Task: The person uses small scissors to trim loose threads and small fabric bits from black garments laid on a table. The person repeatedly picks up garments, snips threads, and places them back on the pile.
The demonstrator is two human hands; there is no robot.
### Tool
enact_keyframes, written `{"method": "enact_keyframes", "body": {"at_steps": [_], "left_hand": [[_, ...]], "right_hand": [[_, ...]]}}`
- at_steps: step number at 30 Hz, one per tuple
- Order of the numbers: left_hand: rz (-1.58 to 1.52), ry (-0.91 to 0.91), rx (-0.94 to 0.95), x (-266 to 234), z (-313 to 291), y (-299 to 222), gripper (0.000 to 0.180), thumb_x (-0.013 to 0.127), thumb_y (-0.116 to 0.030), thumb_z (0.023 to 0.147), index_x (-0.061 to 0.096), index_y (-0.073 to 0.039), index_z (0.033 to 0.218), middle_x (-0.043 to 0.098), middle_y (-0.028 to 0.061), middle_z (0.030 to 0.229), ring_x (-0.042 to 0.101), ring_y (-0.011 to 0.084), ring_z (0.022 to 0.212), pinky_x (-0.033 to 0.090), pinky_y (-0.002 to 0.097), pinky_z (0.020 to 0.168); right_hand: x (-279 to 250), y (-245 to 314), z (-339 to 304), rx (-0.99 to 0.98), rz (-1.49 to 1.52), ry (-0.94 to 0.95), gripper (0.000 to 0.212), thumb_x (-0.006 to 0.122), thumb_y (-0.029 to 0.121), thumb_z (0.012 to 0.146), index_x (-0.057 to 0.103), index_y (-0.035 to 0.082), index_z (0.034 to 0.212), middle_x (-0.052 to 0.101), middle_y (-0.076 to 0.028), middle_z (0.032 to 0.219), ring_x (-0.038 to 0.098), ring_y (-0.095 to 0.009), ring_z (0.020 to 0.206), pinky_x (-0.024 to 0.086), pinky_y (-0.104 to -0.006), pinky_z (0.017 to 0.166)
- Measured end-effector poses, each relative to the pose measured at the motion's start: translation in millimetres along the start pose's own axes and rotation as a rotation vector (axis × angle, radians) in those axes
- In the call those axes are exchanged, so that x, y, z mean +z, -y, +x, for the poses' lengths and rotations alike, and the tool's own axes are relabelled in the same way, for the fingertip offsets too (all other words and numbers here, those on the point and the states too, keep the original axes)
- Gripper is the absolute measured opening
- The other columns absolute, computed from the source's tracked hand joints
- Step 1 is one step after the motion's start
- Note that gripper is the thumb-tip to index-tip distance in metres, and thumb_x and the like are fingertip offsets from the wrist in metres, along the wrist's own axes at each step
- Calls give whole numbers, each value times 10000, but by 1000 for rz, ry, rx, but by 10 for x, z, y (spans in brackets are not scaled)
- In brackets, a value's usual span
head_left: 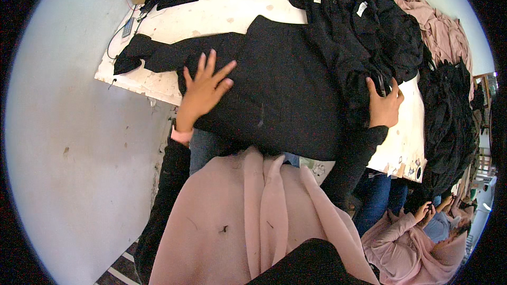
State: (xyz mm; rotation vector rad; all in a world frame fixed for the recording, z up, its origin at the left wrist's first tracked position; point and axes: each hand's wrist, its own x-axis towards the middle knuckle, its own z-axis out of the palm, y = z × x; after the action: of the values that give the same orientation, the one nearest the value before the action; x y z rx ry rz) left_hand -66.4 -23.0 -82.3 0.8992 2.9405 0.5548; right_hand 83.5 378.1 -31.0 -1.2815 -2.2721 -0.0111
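Observation:
A black long-sleeved garment (285, 89) lies spread over the near edge of the table, and its lower part hangs toward my lap. One sleeve (158, 55) stretches out to the left. My left hand (203, 92) rests on the cloth near that sleeve, fingers spread flat. At the right side of the garment, my right hand (384, 106) has its thumb and curved fingers around a bunched dark fold of cloth. Whether that fold belongs to the spread garment or to the pile beside it is hard to see.
Black shirts (364, 26) with white labels are heaped at the back right. Pink cloth (433, 26) and more black garments (446, 121) hang beyond the white table's (237, 8) right end. A phone-like device (127, 28) with cables lies far left. Another person (417, 243) sits at lower right.

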Motion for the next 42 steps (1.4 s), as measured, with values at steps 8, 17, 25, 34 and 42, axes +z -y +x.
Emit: {"method": "enact_keyframes", "body": {"at_steps": [8,17,25,34,42], "left_hand": [[203,-149,-225,-10,51,879,584,412,-635,963,380,-401,1497,235,135,1619,210,332,1496,107,720,1116],[-83,-223,-227,27,69,341,532,487,-453,1004,440,-203,1470,308,225,1564,265,400,1459,65,687,1131],[-878,124,368,94,181,-881,665,855,-332,724,567,2,1222,581,234,1261,549,377,1218,403,440,1044],[-1316,-105,277,396,483,-1030,341,637,-47,892,654,-20,1232,658,136,1267,614,225,1143,449,359,1002],[-812,-354,472,708,87,-103,444,589,-252,947,571,-29,1331,603,134,1341,570,279,1222,415,395,1065]], "right_hand": [[323,-815,542,77,703,535,410,813,289,785,723,-65,972,726,-104,811,658,-157,728,514,-313,714],[-475,1100,-273,-735,402,-390,565,706,21,622,679,198,1158,628,-69,1131,662,-274,963,577,-382,728],[-565,1620,-997,-891,859,33,405,719,70,628,619,115,1018,604,-60,961,655,-265,823,531,-339,573],[-478,1053,-333,-380,1621,524,676,787,-21,728,495,61,1332,494,-190,1420,580,-231,1182,543,-332,883],[511,1041,-180,-561,960,764,479,784,99,793,629,24,1240,658,-131,1180,608,-180,1072,481,-318,909]]}}
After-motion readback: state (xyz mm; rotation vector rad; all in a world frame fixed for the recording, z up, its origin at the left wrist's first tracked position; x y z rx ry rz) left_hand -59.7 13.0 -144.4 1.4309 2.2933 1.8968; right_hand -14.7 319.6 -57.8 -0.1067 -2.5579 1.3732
